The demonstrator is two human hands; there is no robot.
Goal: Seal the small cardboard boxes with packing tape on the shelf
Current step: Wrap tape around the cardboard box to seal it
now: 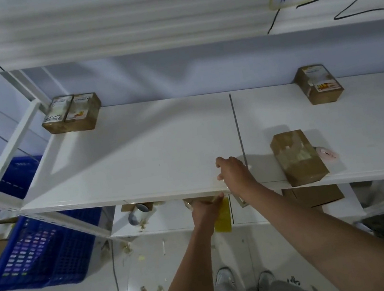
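Head view: taped box [298, 157] on shelf [137, 154].

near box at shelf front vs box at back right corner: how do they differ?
The near box sits at the shelf's front edge, its top plain brown with glossy tape; the back right box sits by the wall with a printed label on top. The near box looks bigger, probably just closer. Both are small brown cardboard boxes, untouched by either hand.

Single head view, looking steeply down over white shelf [137, 154], close range.
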